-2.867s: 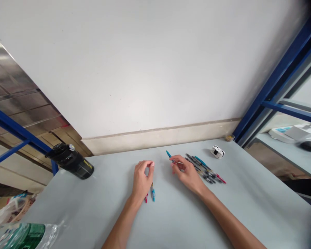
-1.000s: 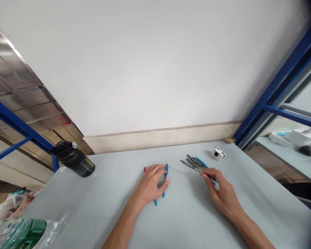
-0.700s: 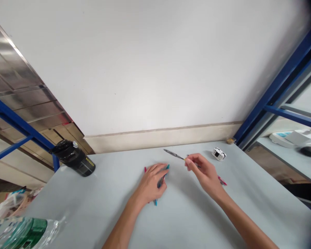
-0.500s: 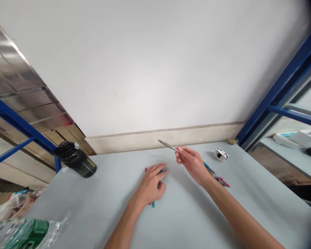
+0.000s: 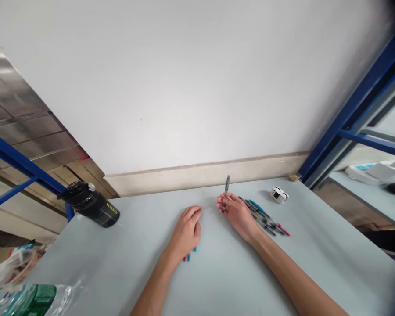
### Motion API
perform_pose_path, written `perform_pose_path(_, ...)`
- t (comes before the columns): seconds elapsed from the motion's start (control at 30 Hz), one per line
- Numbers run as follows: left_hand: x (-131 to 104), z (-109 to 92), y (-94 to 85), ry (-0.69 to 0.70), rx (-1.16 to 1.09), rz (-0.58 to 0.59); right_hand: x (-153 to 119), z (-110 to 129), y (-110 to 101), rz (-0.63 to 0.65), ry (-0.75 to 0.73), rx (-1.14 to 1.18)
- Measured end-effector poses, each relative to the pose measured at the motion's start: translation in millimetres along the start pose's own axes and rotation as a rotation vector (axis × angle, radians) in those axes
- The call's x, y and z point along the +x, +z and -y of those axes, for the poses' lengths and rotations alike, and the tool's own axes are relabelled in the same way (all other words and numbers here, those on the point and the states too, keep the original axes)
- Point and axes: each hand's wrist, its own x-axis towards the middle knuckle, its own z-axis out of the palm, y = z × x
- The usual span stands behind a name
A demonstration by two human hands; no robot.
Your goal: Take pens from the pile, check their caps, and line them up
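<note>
My right hand (image 5: 238, 217) pinches a grey pen (image 5: 227, 186) between thumb and fingers. The pen stands nearly upright above the table. My left hand (image 5: 186, 230) rests on the table, its fingers curled over a few pens (image 5: 189, 258). Only their blue and red ends show below the palm, and a dark tip peeks out by the index finger. Most of their length is hidden. Just right of my right hand lies a loose bunch of pens (image 5: 266, 219), mostly dark, with a blue one and a pink-red one among them.
On the grey table (image 5: 118, 259) a black bottle (image 5: 92, 204) stands at the left. A clear plastic bottle with a green label (image 5: 41, 300) is at the near left. A small white device (image 5: 278, 195) and a small tub (image 5: 294, 177) sit at the back right, near a blue frame (image 5: 345, 114).
My right hand has turned the pen from slanting leftward to nearly upright and lowered slightly, uncovering more of the bunch. My left hand's fingers have drawn closer together over its pens.
</note>
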Motion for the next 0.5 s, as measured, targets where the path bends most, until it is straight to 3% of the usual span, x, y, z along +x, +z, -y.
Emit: perform_pose_path(0.5, 3.4, 1.8, -2.5, -0.071, 0.027, -0.188, -5.6, 3.7, 2.9, 0.07, 0.13, 0.031)
